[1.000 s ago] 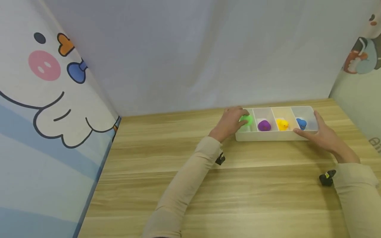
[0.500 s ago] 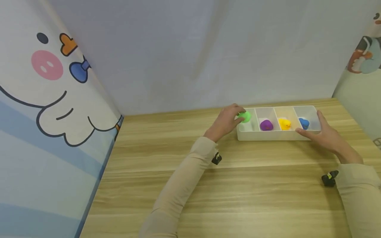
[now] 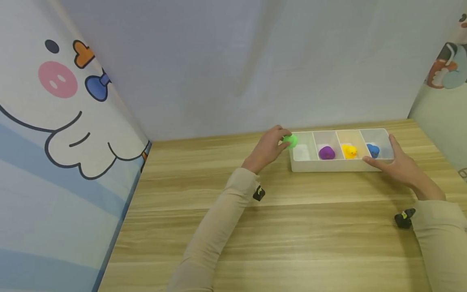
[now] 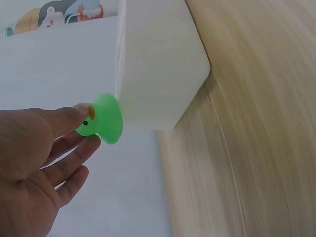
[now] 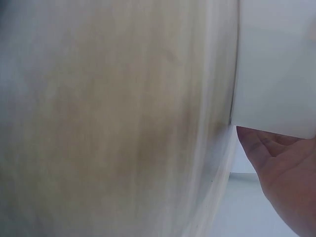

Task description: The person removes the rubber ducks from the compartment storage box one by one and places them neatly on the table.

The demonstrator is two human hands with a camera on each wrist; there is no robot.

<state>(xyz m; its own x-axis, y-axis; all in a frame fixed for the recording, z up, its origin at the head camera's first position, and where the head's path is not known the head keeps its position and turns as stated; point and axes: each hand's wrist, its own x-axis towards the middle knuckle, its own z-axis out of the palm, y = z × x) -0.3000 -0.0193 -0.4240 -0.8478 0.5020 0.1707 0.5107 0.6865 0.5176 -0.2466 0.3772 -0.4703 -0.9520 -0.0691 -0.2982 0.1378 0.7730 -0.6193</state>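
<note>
A green rubber duck (image 3: 291, 141) is pinched by the head between the thumb and fingers of my left hand (image 3: 267, 149). It is at the left end of a white divided box (image 3: 328, 166), level with the rim. In the left wrist view the duck's (image 4: 109, 121) base is close to the box's end wall; I cannot tell whether they touch. My right hand (image 3: 401, 168) grips the box's right end, thumb over the front rim, fingers along the end wall. Inside, a purple duck (image 3: 326, 153), a yellow duck (image 3: 349, 151) and a blue duck (image 3: 373, 150) each occupy one compartment.
The box rests on a wood-grain table (image 3: 204, 202) near its back edge. Behind it hangs a pale cloth (image 3: 219, 81). A cloth with a cartoon print (image 3: 58, 121) covers the left side, and another printed panel (image 3: 446, 101) stands at the right.
My left hand has lifted the green duck out of the leftmost compartment and moved it left to the box's end. My right hand has kept its place on the box.
</note>
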